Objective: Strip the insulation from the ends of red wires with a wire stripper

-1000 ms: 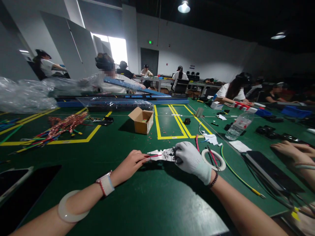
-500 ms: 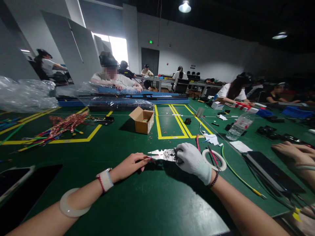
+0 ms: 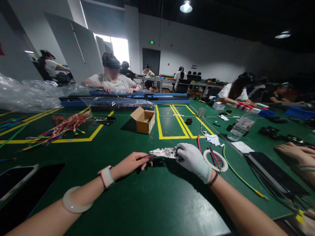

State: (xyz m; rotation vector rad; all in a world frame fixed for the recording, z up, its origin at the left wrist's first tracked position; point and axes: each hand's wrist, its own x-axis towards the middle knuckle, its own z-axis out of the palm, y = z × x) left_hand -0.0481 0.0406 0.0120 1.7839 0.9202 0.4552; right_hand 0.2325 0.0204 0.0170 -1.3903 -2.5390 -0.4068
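Observation:
My gloved right hand [image 3: 193, 162] is wrapped round the handles of a silver wire stripper [image 3: 166, 152], whose toothed jaws point left above the green table. Bare but for a watch strap and a pale bangle at the wrist and forearm, my left hand [image 3: 135, 164] pinches a short red wire [image 3: 153, 156]. That wire runs to the stripper's jaws; just where it meets the blades is too small to make out. To the right of the glove lies a white tape roll [image 3: 225, 166] with a red-and-black tool on it.
An open cardboard box [image 3: 143, 123] stands beyond my hands. Stripped copper-ended wires [image 3: 69, 126] lie left. A green-yellow cable [image 3: 242, 179], a water bottle [image 3: 242, 126] and a black device [image 3: 278, 172] are at right, near another person's hands [image 3: 292, 154]. Plastic wrap [image 3: 118, 103] lies across the back.
The stripper's jaws look closer together than before, and more of the red wire shows by my left fingertips. The view has shifted slightly. Across the table, a person's arms have moved.

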